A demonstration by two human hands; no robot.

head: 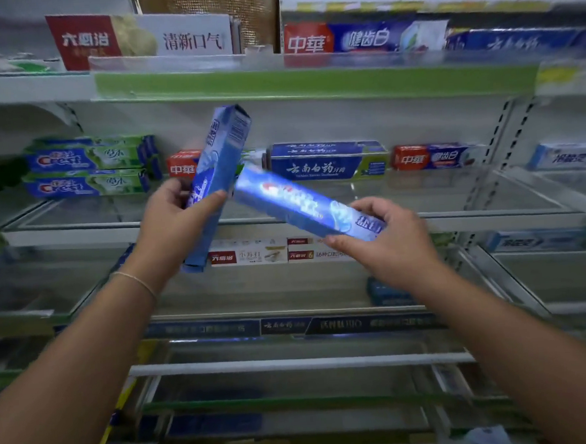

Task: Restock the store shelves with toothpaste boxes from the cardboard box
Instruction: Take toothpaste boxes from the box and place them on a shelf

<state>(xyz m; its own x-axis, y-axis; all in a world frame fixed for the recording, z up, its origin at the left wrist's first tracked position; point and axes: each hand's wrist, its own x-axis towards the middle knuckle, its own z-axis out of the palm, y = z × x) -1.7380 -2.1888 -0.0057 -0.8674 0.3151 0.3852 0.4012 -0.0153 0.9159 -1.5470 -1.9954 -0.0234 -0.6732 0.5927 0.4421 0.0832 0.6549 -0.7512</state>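
Two blue toothpaste boxes were in the person's hands, one in each, raised in front of the middle shelf (318, 216). The head view showed no cardboard box, so where the stock came from could not be told.

The left hand (174, 217) held the left box (218, 178) near its lower half, thumb across the front face and fingers curled behind, so the box stood nearly upright and leaned to the right, its top end reaching toward the green rail (310, 83) of the shelf above. The right hand (385, 236) pinched the right box (304, 204) at its right end, fingers over the top and thumb beneath, leaving most of its length jutting up and left, unsupported. The inner ends of the two boxes sat just beside each other near the shelf's front edge; whether they touched could not be told.

The likely trouble lay there: a grip at one end gives poor control, so the right box could twist or slip if it knocked the left one. The tall left box could also catch the upper rail, or push the red box (182, 168) and the dark blue box (325, 161) standing at the back of the shelf. Both forearms reached forward, wrists slightly raised, a thin bracelet (137, 282) on the left.
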